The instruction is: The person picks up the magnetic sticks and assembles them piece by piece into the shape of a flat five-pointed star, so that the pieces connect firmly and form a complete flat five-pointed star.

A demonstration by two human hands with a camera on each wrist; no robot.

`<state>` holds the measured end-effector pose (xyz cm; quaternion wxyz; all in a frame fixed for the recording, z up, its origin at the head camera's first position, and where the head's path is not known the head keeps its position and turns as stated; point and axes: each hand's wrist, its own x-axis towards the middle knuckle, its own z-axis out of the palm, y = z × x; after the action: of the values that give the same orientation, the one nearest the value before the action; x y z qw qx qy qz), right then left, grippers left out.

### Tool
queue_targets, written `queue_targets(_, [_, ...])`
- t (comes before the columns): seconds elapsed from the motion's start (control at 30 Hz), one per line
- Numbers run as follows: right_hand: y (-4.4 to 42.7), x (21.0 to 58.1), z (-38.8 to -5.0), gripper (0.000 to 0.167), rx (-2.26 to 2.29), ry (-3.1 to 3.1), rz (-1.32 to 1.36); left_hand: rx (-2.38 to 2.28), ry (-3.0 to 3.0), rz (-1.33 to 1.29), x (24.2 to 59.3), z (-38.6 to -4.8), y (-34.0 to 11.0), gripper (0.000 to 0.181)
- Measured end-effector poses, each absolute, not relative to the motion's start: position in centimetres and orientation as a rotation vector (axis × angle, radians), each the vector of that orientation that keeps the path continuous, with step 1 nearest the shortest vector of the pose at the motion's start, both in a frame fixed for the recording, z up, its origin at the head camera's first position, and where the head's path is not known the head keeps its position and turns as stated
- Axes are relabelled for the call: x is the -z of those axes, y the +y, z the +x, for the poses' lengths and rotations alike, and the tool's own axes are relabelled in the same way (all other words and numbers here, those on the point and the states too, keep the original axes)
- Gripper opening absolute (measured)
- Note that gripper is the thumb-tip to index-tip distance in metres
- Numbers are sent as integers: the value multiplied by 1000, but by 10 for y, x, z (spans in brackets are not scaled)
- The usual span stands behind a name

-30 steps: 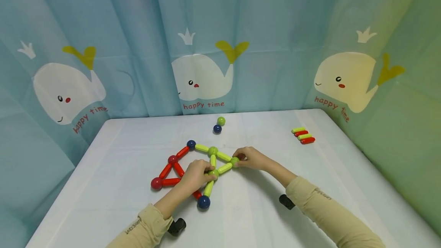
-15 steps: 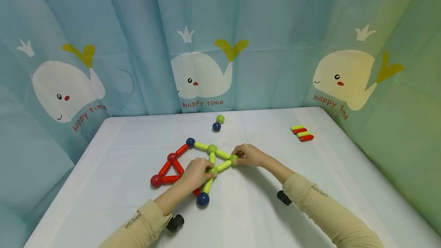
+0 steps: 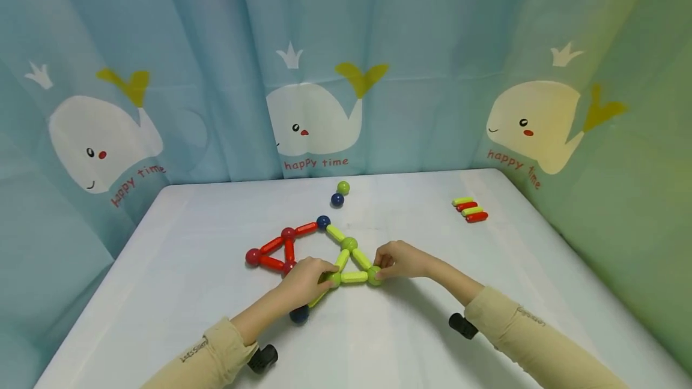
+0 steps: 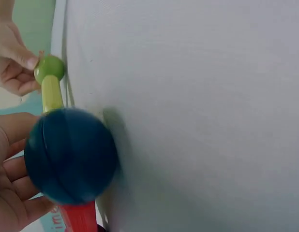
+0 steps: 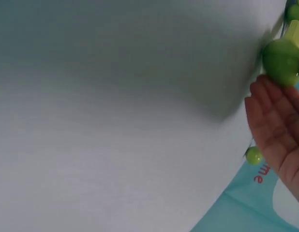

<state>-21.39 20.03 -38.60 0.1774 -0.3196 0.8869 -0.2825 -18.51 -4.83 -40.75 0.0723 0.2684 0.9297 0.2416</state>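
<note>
A flat frame of magnetic rods and balls lies on the white table. Its left part is a red triangle, with a red ball (image 3: pixel 253 257) at the far left corner. The right part is a yellow-green triangle, topped by a green ball (image 3: pixel 349 245). A blue ball (image 3: pixel 323 223) joins the two at the back, another blue ball (image 3: pixel 300 314) at the front. My left hand (image 3: pixel 304 283) pinches the near green ball (image 3: pixel 336 280) and hides some red rods. My right hand (image 3: pixel 402 260) pinches the right corner's green ball (image 3: pixel 374 275); in the right wrist view its other fingers (image 5: pixel 273 108) extend below the ball.
Behind the frame lie a loose green ball (image 3: pixel 343 187) and a loose blue ball (image 3: pixel 337 200). Several red and yellow-green rods (image 3: pixel 470 209) lie in a row at the back right. A whale-print curtain (image 3: pixel 421 107) hangs behind the table.
The whole frame has turned clockwise on the table. Its back blue ball moved right, its front one left, and the right corner came nearer. Both hands kept their pinch on the green balls.
</note>
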Motion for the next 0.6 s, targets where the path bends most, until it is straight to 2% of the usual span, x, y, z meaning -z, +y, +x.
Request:
queue_targets(0.27, [210, 389, -200, 9, 852, 2276, -992, -511, 2880, 1037, 402, -163, -59, 31])
queue_targets(0.6, [247, 387, -220, 13, 864, 2426, -934, -368, 3018, 1247, 403, -148, -68, 20])
